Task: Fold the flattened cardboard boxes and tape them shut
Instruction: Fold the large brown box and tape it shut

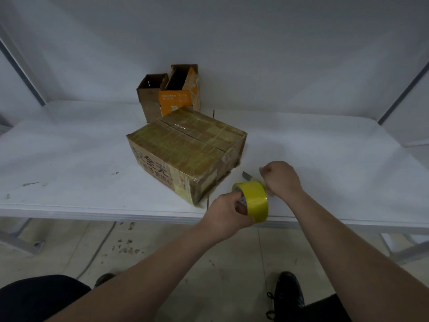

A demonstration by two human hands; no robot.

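Observation:
A closed brown cardboard box (185, 149) with many tape strips and black printed characters sits on the white table (69, 159). My left hand (228, 213) grips a yellow tape roll (254, 199) near the table's front edge, just right of the box. My right hand (279, 178) is closed right behind the roll, pinching what looks like the tape's free end. A small grey blade or cutter (247, 175) lies on the table between the box and my right hand.
Two open boxes stand at the back of the table by the wall: a plain brown one (149, 98) and an orange printed one (182, 91). Below the table's edge are the floor, a cable (97, 249) and my shoes.

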